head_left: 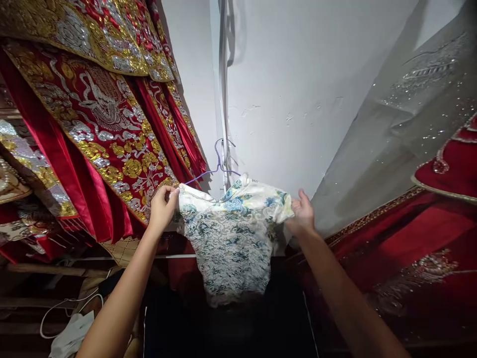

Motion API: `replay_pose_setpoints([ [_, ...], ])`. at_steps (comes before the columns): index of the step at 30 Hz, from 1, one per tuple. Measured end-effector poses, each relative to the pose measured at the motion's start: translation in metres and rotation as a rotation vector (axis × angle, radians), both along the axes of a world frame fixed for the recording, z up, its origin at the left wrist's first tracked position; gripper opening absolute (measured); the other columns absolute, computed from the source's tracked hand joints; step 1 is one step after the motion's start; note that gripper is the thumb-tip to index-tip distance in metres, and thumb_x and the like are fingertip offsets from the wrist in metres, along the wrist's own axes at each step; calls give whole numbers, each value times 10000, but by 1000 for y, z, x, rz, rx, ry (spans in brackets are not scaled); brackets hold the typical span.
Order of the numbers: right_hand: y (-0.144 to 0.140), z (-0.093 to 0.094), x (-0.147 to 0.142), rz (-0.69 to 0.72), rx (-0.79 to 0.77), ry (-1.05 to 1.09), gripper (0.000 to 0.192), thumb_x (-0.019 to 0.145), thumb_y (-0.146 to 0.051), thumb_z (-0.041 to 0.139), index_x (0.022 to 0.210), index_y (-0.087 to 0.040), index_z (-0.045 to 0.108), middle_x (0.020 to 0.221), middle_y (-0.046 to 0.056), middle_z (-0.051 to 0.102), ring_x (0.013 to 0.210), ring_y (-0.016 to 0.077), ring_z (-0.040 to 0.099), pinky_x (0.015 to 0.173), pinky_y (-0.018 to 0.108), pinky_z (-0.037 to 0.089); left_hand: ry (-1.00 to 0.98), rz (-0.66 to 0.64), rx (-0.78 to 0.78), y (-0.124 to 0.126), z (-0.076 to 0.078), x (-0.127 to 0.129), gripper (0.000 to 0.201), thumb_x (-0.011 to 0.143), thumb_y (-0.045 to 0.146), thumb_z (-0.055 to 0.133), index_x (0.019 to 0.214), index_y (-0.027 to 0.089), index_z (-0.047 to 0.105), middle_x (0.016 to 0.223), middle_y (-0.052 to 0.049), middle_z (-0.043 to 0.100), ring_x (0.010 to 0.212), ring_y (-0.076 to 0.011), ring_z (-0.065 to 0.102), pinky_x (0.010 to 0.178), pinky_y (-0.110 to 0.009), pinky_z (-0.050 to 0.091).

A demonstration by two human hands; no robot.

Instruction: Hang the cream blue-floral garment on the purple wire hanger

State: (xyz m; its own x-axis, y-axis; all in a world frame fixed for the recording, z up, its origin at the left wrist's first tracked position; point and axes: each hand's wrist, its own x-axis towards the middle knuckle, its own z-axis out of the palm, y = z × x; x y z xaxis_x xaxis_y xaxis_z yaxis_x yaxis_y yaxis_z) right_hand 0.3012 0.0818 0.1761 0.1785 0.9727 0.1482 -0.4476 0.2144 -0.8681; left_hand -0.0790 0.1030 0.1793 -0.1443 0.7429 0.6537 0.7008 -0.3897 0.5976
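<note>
the white wall (pixel 298 89) fills the middle of the view, and everything else is placed against the small dress (pixel 233 233) that hangs in front of it. to the left of the dress, several red robes (pixel 100 119) with gold and silver embroidery hang in overlapping layers; at least four edges can be counted, though the exact number is hard to tell. to the right of the dress a pale grey sequined gown (pixel 406 104) slopes down, and below it more red cloth (pixel 417 238) with a gold trim spreads out. one dress only is in hand: white with a blue and green floral print, short sleeves, hanging from one purple wire hanger (pixel 218 166) whose hook rises just above the collar. no writing or label can be read anywhere.

both forearms reach up and forward from the bottom of the view, bare, meeting the dress at its two shoulders. the left hand (pixel 162 209) is at the dress's left shoulder, its fingers (pixel 172 193) closed in a pinch on the sleeve edge where the hanger's arm ends. the right hand (pixel 302 214) is at the dress's right sleeve, palm turned away, fingers loosely spread and touching the cloth; whether they actually grip it cannot be told. below and left of the dress, a white cable (pixel 70 308) loops over wooden slats.
</note>
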Motion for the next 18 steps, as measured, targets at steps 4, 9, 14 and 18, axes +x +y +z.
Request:
replay_pose_setpoints([
  [4, 9, 28, 13, -58, 26, -86, 345, 701, -506, 788, 806, -199, 669, 763, 55, 722, 868, 291, 721, 755, 381, 605, -71, 8, 14, 1, 13, 7, 217, 936, 387, 506, 965, 198, 607, 895, -24, 648, 814, -183, 581, 737, -277, 429],
  [9, 12, 71, -11, -129, 138, -312, 461, 797, -624, 658, 1030, -227, 660, 903, 46, 728, 962, 266, 705, 810, 380, 609, -92, -83, -24, 2, 33, 12, 335, 979, 453, 406, 955, 199, 623, 877, -28, 638, 822, -182, 569, 726, -273, 421],
  [14, -27, 57, -45, 332, 117, -498, 389, 871, -603, 601, 1005, -255, 711, 924, 43, 741, 908, 245, 710, 784, 352, 605, -73, -204, -146, 0, 15, 11, 407, 947, 525, 439, 740, 196, 560, 685, -13, 557, 687, -172, 523, 627, -270, 395],
  [18, -51, 25, -53, 947, 229, -577, 493, 926, -598, 508, 1131, -198, 710, 1120, 104, 721, 907, 254, 701, 785, 406, 591, -333, -214, -131, -10, -12, 33, 521, 943, 628, 361, 607, 230, 334, 541, 28, 352, 511, -135, 347, 504, -273, 299],
])
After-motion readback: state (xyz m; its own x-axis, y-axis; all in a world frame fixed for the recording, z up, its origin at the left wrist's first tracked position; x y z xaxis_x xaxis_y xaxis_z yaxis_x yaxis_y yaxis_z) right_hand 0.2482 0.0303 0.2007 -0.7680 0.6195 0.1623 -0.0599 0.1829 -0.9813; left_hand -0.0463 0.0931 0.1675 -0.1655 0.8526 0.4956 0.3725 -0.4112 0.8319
